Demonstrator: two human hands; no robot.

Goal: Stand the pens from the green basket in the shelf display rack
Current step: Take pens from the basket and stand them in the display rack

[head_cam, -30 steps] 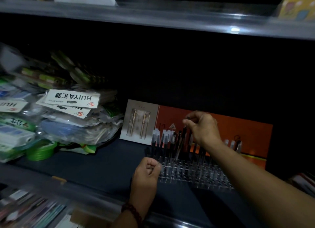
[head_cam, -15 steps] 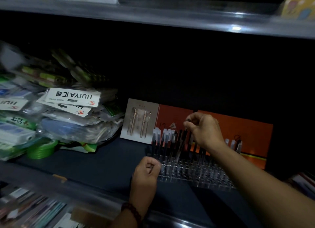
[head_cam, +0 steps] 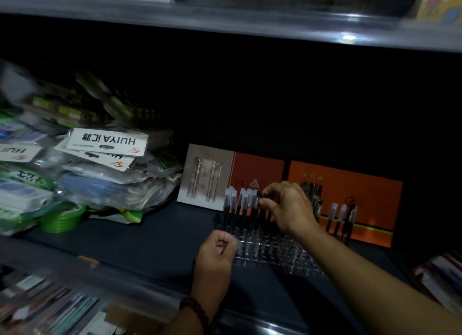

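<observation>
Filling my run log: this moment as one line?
right hand: pinches pen at rack | left hand: curled by rack front | phase: inserting pen

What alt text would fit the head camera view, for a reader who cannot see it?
A person's right hand pinches the top of a dark pen among pens standing in a clear rack on a dim shelf, while the left hand sits curled at the rack's front edge. Orange cards stand behind; bagged packets are piled to the left.
</observation>
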